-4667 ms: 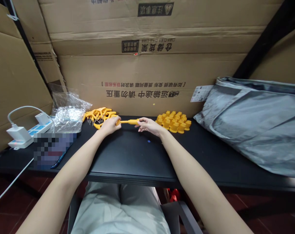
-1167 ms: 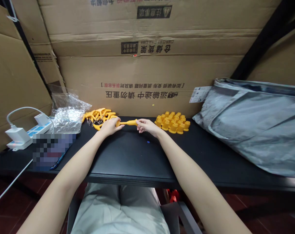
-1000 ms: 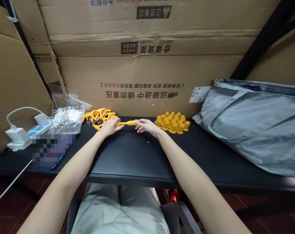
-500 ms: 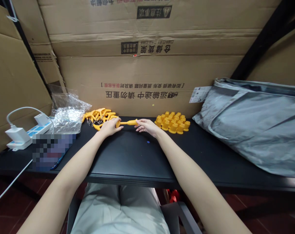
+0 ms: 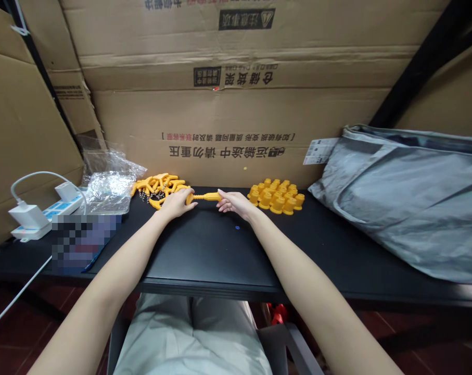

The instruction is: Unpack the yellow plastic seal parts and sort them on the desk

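Well, yellow rod [image 5: 211,196] in left hand [image 5: 175,204] and right hand [image 5: 236,202], table [image 5: 216,255] below, cardboard [image 5: 228,112] behind.

left hand [image 5: 176,203], right hand [image 5: 238,203], yellow ribbed rod [image 5: 211,196] held between, black table [image 5: 214,252]

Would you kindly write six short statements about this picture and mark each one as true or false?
1. The left hand holds one end of a yellow ridged piece. True.
2. The right hand is far from that piece. False: its fingers are at the other end.
3. The grey bag is on the right side of the black table. True.
4. The left hand is beside the grey bag. False: it is beside the yellow forked parts.
5. The yellow cups stand in a close group. True.
6. These cups are stacked in one tower. False: they stand side by side.
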`<state>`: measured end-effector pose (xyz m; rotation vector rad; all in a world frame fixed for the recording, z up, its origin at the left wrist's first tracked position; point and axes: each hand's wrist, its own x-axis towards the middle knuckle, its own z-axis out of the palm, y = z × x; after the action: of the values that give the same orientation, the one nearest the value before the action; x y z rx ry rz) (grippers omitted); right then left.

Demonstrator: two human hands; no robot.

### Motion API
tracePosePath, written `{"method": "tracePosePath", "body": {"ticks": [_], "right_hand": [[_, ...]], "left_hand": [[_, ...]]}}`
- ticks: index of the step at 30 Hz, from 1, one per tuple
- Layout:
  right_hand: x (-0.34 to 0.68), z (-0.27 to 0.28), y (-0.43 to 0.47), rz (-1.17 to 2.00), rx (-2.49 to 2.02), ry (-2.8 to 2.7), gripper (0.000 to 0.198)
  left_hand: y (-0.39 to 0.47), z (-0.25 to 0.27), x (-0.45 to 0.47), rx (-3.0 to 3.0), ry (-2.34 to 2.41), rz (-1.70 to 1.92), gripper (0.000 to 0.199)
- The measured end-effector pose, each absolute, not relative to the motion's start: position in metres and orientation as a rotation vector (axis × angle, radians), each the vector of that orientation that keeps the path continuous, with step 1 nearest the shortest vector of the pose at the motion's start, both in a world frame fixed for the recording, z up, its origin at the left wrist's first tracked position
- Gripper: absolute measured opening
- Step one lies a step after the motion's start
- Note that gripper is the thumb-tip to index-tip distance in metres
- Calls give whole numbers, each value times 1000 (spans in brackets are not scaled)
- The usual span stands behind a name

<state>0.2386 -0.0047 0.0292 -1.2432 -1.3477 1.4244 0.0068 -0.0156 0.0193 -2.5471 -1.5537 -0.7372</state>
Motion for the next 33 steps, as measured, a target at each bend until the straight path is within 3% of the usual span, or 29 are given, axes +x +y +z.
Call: {"method": "tracePosePath", "body": {"ticks": [20,25,30,33], "right_hand": [[232,34,-10,1497,-1224,-1160,23],[237,37,-6,1481,-1133,-1053,18],[248,29,8,1127,-1231,-1053,9],[255,19,14,685,-1362,-1258,23]], "left_hand": [[-15,19,7,-2562,-1592,-691,42],[-15,18,4,-2595,-1553,-770,61],[-17,19,3,-2545,-1595,-748,62],[-16,18,4,-2554,-1592,-741,60]]}}
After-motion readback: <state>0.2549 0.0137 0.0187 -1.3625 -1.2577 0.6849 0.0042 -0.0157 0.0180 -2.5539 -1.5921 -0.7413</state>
